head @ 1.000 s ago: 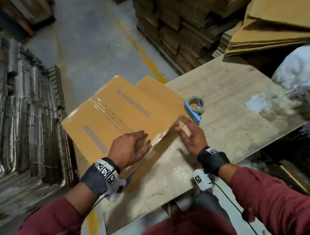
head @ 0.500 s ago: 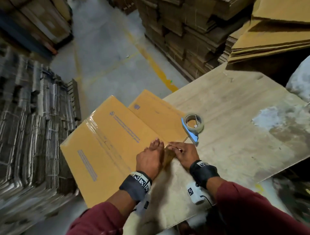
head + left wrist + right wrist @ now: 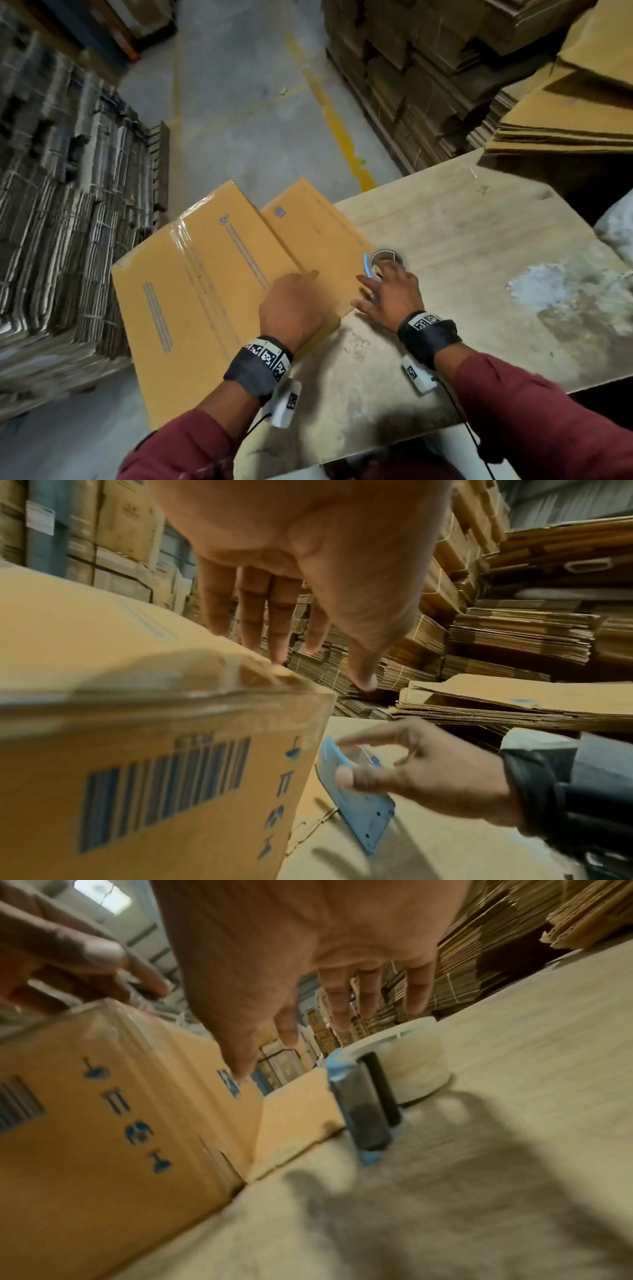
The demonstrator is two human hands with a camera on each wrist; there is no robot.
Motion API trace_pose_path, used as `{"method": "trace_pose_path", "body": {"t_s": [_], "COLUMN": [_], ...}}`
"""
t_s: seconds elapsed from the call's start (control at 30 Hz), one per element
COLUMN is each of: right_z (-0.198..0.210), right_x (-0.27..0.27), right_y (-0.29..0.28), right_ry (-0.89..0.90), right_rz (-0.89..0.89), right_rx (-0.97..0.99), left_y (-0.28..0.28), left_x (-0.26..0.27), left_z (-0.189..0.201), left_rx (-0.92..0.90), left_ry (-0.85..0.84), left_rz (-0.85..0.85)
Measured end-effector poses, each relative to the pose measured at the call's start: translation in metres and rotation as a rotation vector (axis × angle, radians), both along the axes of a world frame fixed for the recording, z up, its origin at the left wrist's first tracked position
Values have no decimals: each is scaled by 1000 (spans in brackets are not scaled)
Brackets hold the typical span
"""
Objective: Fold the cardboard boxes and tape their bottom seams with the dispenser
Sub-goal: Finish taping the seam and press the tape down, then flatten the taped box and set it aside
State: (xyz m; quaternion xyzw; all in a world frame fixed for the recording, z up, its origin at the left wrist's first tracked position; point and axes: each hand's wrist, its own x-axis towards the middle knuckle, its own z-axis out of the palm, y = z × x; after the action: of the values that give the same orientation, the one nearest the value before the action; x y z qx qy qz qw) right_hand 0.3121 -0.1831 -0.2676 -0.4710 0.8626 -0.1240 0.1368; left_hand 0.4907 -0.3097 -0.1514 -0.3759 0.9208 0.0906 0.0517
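Observation:
A yellow-brown cardboard box (image 3: 205, 291) with clear tape along its seam lies on the left corner of the plywood table (image 3: 479, 257) and overhangs its edge. My left hand (image 3: 294, 298) rests flat on the box top near its right edge, fingers straight (image 3: 274, 631). A blue tape dispenser (image 3: 371, 267) with a clear roll stands on the table beside the box's flap. My right hand (image 3: 390, 291) hovers over it with spread fingers. In the right wrist view the fingers (image 3: 363, 996) hang above the dispenser (image 3: 369, 1110) and grip nothing.
Stacks of flat cardboard (image 3: 565, 120) rise at the table's far right. Tied cardboard bundles (image 3: 68, 205) fill the left. A concrete aisle with a yellow line (image 3: 325, 102) runs behind. Something white (image 3: 616, 229) sits at the right edge.
My right hand left the box's near edge and moved up over the tape dispenser. My left hand slid farther onto the box top.

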Motion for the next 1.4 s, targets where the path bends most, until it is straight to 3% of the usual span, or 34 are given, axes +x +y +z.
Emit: {"method": "trace_pose_path", "body": {"t_s": [0.07,0.17,0.43,0.57,0.63,0.77,0.83,0.93,1.03,1.17,1.3,1.4], "right_z": [-8,-14,-14,-3,0,0,9,41,93,174,271,333], "right_x": [-10,-23,-91,-79,-40,38,52,51,46,45,53,58], "right_y": [6,17,45,34,29,11,-10,-53,-96,-145,-197,-229], "right_ry": [17,99,179,196,17,-805,-1121,-1436,-1542,-1414,-1324,-1122], "right_rz": [37,46,-62,-134,-143,-382,-539,-637,-610,-535,-288,-100], "right_rx": [145,145,190,84,11,35,-34,-192,-347,-575,-799,-985], "left_y": [2,5,4,5,3,-14,-27,-46,-65,-98,-135,-155], "left_x": [-2,-3,6,7,8,14,20,27,35,57,81,91], "left_z": [-8,-16,-12,-10,-6,15,33,63,94,144,189,202], "left_rx": [28,44,58,62,52,42,44,8,-24,-61,-65,44], "left_ry": [-64,-235,-192,-185,-172,-58,55,210,382,691,999,1308], "left_rz": [-39,-87,-75,-76,-84,-29,40,111,186,267,308,329]}}
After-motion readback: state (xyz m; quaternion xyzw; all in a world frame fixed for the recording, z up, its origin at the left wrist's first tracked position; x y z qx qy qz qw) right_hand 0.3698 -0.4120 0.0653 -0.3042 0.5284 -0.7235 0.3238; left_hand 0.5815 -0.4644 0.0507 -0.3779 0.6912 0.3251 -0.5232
